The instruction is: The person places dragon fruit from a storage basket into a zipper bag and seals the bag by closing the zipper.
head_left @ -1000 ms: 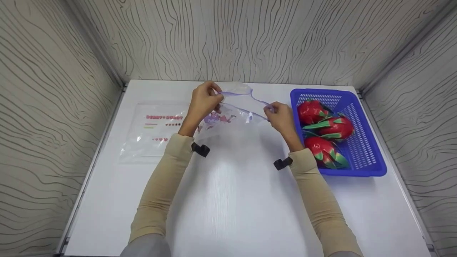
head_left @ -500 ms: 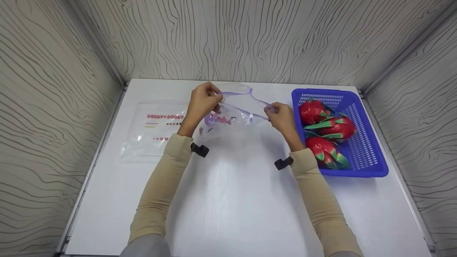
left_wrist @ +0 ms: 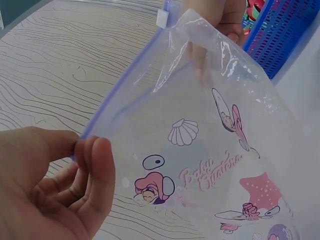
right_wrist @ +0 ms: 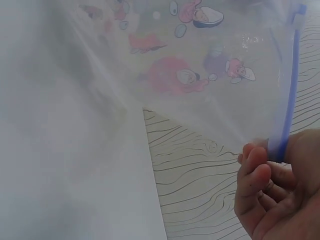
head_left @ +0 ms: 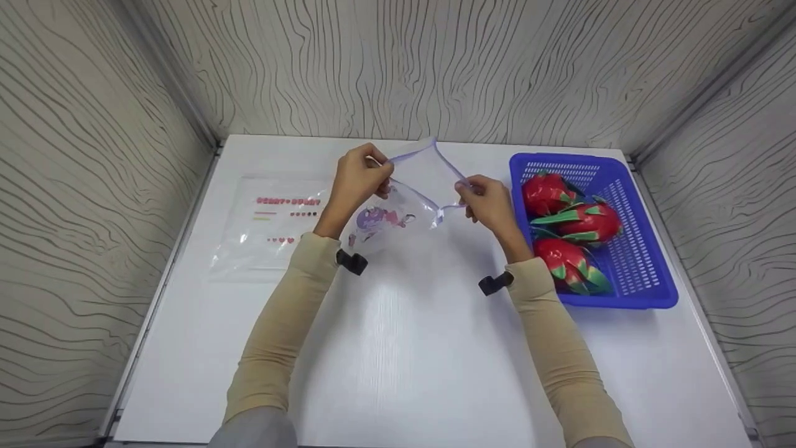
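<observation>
A clear zip bag (head_left: 380,219) with cartoon prints and a purple zip edge hangs above the table, its mouth spread into a four-sided gap. My left hand (head_left: 360,175) pinches one side of the mouth between thumb and fingers; the left wrist view shows that hand (left_wrist: 65,185) close up. On the opposite side, my right hand (head_left: 489,202) pinches the zip edge, as the right wrist view confirms with the hand (right_wrist: 280,192) at a corner of the strip. A small white slider (left_wrist: 162,19) sits on the zip. Nothing shows inside the bag.
At the right, a blue plastic basket (head_left: 662,297) holds red dragon fruits (head_left: 563,261) with green-tipped scales. Another clear bag (head_left: 249,258) with red lettering lies flat at the left, partly behind my left forearm. Patterned panels (head_left: 404,68) enclose the white table (head_left: 385,373).
The bag's mouth has widened: its far edge has risen and its near edge has bulged toward me. Both hands have shifted only slightly and keep their hold on the rim.
</observation>
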A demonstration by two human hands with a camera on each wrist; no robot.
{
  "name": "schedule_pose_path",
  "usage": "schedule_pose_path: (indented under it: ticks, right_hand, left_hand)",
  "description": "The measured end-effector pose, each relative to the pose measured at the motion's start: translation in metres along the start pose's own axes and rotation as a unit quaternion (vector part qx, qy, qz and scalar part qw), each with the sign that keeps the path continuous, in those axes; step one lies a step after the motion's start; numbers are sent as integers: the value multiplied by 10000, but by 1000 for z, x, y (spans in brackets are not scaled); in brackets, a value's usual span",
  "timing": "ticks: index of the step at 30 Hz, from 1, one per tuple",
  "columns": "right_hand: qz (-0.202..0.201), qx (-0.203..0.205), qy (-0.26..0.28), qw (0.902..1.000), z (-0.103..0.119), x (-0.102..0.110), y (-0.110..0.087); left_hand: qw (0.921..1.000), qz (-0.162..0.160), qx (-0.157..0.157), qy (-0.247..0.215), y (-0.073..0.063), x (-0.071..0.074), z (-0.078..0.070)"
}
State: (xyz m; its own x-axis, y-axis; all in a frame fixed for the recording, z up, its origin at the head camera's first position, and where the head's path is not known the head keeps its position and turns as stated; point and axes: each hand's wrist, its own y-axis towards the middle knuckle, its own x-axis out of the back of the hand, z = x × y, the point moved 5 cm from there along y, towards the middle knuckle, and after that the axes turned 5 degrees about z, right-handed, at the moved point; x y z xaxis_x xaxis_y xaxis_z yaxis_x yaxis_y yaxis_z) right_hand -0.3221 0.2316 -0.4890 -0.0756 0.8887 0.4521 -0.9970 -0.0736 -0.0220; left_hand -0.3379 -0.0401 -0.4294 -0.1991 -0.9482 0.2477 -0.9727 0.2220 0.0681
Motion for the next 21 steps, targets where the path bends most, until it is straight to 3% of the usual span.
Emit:
schedule_pose_path:
  ticks: [10, 21]
  right_hand:
    - [65, 175, 60, 9998, 1, -5, 1]
    - [149, 146, 167, 9996, 3, -7, 0]
  left_hand:
    - [9995, -6, 206, -247, 3, -10, 4]
    - [9994, 47, 130, -304, 3, -13, 5]
